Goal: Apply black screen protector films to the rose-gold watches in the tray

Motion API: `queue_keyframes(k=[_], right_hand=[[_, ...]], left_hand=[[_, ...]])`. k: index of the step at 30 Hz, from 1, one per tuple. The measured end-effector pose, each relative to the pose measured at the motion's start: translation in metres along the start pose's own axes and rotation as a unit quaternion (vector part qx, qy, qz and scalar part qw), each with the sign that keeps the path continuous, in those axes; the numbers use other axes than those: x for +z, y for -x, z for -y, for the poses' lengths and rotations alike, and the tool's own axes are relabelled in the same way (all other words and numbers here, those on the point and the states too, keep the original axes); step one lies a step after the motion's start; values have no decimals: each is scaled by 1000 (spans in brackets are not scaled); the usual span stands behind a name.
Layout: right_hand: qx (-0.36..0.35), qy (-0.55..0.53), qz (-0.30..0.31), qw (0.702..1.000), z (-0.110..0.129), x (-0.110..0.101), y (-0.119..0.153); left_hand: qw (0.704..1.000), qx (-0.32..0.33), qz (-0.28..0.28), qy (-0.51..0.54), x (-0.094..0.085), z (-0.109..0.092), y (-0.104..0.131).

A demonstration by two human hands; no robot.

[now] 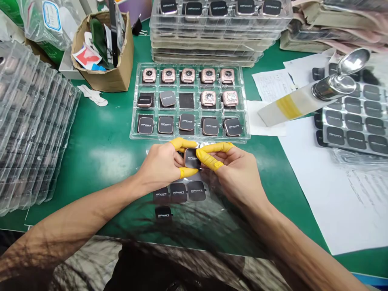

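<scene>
One small square watch point(190, 158) is held up between both hands, just in front of the clear tray point(189, 138) and near some black stickers point(178, 192). The left hand point(160, 165) pinches its left side, and the right hand point(238, 167) grips its right side, so both are closed on it. It looks like a black sticker is being smoothed onto the watch. The next move seems to call for a steady hold and a soft push along the edges. Its dark face points up at the person, and the white word runs left to right. Fingers hide one side, so I cannot tell which way is longer. Farther out, a pump bottle point(287, 108) is on the right of the green surface point(100, 161), and a cardboard box point(119, 74) sits at the back left.
</scene>
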State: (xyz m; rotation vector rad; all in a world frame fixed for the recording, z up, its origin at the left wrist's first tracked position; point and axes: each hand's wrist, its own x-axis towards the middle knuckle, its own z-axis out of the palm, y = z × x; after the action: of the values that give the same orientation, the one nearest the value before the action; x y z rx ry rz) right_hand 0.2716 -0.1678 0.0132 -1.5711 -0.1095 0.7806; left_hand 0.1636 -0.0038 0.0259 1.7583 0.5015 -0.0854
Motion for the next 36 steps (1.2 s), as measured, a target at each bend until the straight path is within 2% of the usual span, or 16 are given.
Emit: queue_keyframes(k=[11,18,23,25,27,29,31,34,36], right_hand=[[4,-12,-17,1000,1,2,0],[-13,12,5,1000,-1,1,1],[-53,26,-5,998,-7,2,-2],[-81,26,-17,996,-12,2,-3],[-134,68,0,989,-17,3,-4],[-224,166,38,960,-24,5,-4],[-327,282,75,899,-30,8,-3],[-434,390,99,806,-36,13,-2],[-461,408,99,782,-37,14,-2]], left_hand=[[1000,4,-1,12,1,1,0],[1000,3,2,15,-1,1,1],[995,-28,5,94,1,5,-3],[989,-34,-16,143,1,5,-1],[979,-22,-57,197,-2,0,3],[968,10,-107,228,-12,-10,4],[965,63,-156,202,-26,-24,-6],[969,144,-198,33,-47,-47,-48],[960,138,-204,-133,-53,-56,-85]])
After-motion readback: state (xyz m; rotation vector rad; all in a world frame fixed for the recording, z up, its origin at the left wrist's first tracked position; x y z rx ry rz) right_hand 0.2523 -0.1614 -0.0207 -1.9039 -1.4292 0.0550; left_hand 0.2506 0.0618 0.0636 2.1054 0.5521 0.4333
